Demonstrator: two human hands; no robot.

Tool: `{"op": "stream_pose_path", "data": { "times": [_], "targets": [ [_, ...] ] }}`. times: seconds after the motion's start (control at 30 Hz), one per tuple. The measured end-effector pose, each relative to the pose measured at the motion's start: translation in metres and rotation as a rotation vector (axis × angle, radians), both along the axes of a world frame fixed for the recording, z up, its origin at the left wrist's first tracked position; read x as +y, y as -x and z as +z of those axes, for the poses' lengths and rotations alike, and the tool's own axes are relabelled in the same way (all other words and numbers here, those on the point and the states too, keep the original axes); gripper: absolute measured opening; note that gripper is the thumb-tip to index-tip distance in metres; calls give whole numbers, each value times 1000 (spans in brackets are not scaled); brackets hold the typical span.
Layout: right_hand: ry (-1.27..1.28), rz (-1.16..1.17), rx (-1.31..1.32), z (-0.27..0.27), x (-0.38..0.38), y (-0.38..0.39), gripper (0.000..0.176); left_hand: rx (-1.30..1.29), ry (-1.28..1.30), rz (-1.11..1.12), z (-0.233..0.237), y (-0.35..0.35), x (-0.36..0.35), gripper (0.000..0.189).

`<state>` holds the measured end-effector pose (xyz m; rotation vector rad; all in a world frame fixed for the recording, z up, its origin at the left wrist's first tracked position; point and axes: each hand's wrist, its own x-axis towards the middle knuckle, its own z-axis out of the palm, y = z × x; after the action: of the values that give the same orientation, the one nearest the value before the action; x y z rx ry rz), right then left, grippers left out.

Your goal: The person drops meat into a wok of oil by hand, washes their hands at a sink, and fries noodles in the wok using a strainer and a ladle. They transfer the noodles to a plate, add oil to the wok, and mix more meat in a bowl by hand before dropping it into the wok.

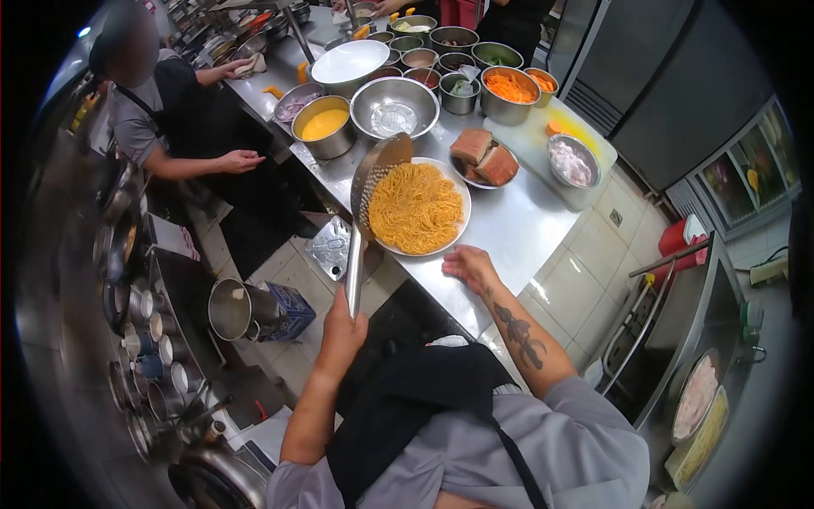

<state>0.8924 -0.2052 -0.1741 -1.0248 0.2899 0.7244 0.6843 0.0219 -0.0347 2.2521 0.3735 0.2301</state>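
My left hand (341, 329) is wrapped round the metal handle of a large perforated skimmer (363, 193). The skimmer's bowl is tipped on its side at the left edge of a white plate (465, 222), against a mound of yellow noodles (415, 208). My right hand (468, 265) holds nothing, its fingers apart and slightly bent just beside the plate's lower right rim. Beyond the noodles stands a steel mixing bowl (395, 106). A dish of browned meat slabs (485, 159) sits to the plate's right.
Steel pots of yellow liquid (324, 125) and shredded carrot (509, 89) stand along the counter (517, 225). A bowl of white pieces (573, 161) rests on a cutting board (600, 151). Another person (182, 110) stands at the left. A tall pot (233, 310) is low at left.
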Motion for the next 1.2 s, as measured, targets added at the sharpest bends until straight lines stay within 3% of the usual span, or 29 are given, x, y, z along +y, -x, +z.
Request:
{"op": "stream_pose_path", "data": {
  "times": [0.07,0.27,0.4,0.47,0.5,0.6,0.63,0.77,0.83,0.93,1.0,1.07,1.2],
  "targets": [
    [34,16,1,2,-2,1,23,-48,-156,74,-8,-1,-3,52],
    [107,91,-144,-3,-19,13,36,17,-132,225,3,18,-9,54],
    [115,152,-299,-9,-34,22,44,-112,-180,324,-19,72,-9,54],
    [104,219,-316,-16,-39,27,44,-105,2,447,-27,108,-9,52],
    [166,282,-325,-14,-39,31,36,-20,378,613,-34,132,-7,47],
    [334,542,-416,3,-24,50,28,-144,708,835,-20,188,-18,36],
    [379,664,-473,7,-16,56,27,-191,743,908,-19,206,-19,28],
    [310,973,-509,17,48,95,30,-543,945,1181,-1,287,-29,22],
    [360,1135,-821,8,92,121,30,-713,950,1283,12,334,-33,23],
    [238,1302,-877,20,167,181,29,-977,928,1395,24,408,-54,25],
    [135,1453,-1105,59,218,241,28,-1200,946,1496,36,452,-72,24],
    [-132,1549,-1299,62,267,284,29,-1345,931,1552,40,483,-89,23],
    [-398,1581,-1470,119,323,419,27,-1516,877,1678,18,552,-133,19]
  ]
}}
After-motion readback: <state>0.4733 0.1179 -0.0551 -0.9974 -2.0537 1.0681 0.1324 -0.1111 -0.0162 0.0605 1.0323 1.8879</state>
